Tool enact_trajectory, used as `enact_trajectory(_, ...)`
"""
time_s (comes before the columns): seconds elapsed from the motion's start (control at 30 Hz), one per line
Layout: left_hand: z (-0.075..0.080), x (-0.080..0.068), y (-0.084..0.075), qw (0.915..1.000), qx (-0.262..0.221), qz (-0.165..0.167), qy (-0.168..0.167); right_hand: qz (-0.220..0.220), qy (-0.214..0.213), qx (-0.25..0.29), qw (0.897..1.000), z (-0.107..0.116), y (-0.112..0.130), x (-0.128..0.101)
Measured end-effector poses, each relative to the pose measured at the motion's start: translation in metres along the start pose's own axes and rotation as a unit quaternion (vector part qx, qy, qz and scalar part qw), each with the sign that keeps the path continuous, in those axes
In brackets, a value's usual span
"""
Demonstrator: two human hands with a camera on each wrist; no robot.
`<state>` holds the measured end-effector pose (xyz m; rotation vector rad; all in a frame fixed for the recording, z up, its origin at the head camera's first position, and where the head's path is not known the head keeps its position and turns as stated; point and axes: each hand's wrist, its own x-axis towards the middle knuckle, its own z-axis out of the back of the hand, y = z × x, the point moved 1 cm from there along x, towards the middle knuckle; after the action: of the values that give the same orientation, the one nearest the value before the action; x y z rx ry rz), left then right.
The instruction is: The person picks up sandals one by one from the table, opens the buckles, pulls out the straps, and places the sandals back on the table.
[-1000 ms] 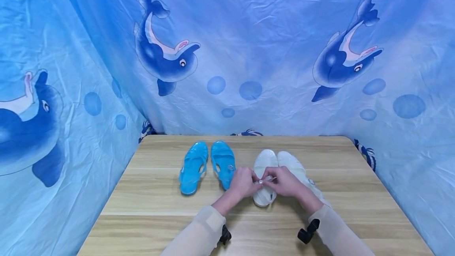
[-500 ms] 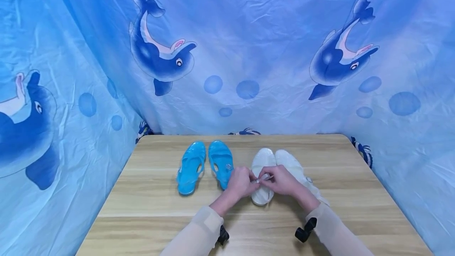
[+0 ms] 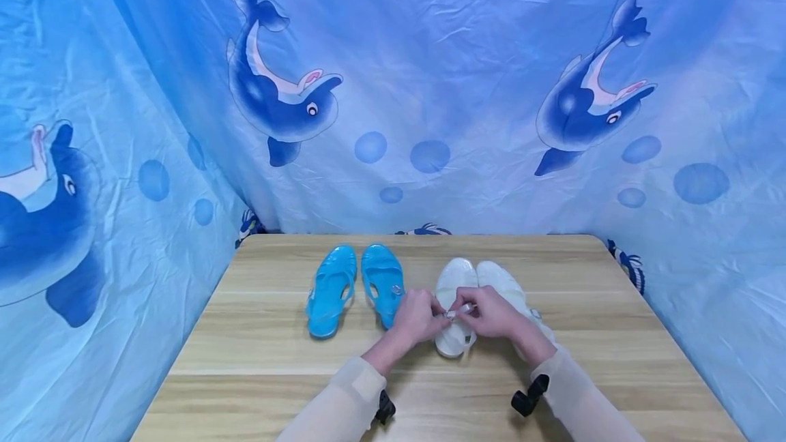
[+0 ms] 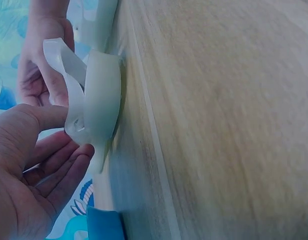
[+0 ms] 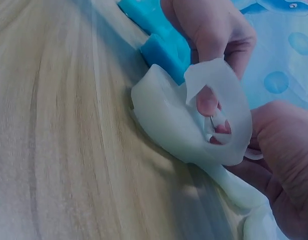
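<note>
Both hands are at the ankle strap [image 5: 240, 112] of the left white sandal [image 3: 456, 280], which stands on the table with its toe pointing away. My left hand [image 3: 416, 316] pinches the strap at its small buckle, where a thin metal pin [image 5: 212, 122] shows in the right wrist view. Just beside it, my right hand [image 3: 491, 312] pinches the strap's free end, part of which sticks out by the fingers. The heel [image 4: 104, 90] rests on the tabletop in the left wrist view. Fingers partly cover the buckle, so whether the strap is fastened cannot be told.
A second white sandal [image 3: 500, 282] stands close on the right, partly behind my right hand and forearm. On the left are two blue sandals, one [image 3: 331, 292] farther out and one [image 3: 382, 278] near my left hand. A dolphin-print cloth [image 3: 393, 87] hangs behind the wooden table [image 3: 264, 353].
Both hands keep their pinch at the same sandal strap. The strap's free end shows broader beside the right fingers than half a second ago. The sandals stay where they were.
</note>
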<state>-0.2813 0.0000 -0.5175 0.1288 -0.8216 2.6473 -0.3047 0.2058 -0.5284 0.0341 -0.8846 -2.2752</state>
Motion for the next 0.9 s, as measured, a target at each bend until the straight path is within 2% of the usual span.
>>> enact_trajectory(0.23,-0.001,-0.002,0.002,0.9998,0.014,-0.012,-0.006,0.001,-0.013,-0.009,1.0,-0.004,0.0,-0.002)
enact_trajectory(0.33,-0.002,0.0,0.004,0.9997,0.0,-0.017,-0.016,0.005,-0.025,-0.012,1.0,-0.003,0.0,-0.001)
enact_trajectory(0.47,-0.001,0.004,0.005,0.9995,-0.024,-0.006,-0.017,-0.001,-0.042,0.008,0.999,0.0,-0.001,0.001)
enact_trajectory(0.67,0.003,0.008,0.002,0.9989,-0.043,0.02,0.001,-0.022,-0.048,0.035,0.998,0.003,-0.001,0.0)
enact_trajectory(0.77,0.011,0.012,-0.003,0.999,-0.037,0.02,0.011,-0.019,-0.057,0.037,0.998,0.001,0.002,0.001)
enact_trajectory(0.9,0.032,0.017,-0.01,0.999,-0.035,-0.002,0.027,-0.01,-0.071,0.042,0.997,-0.003,0.008,0.007)
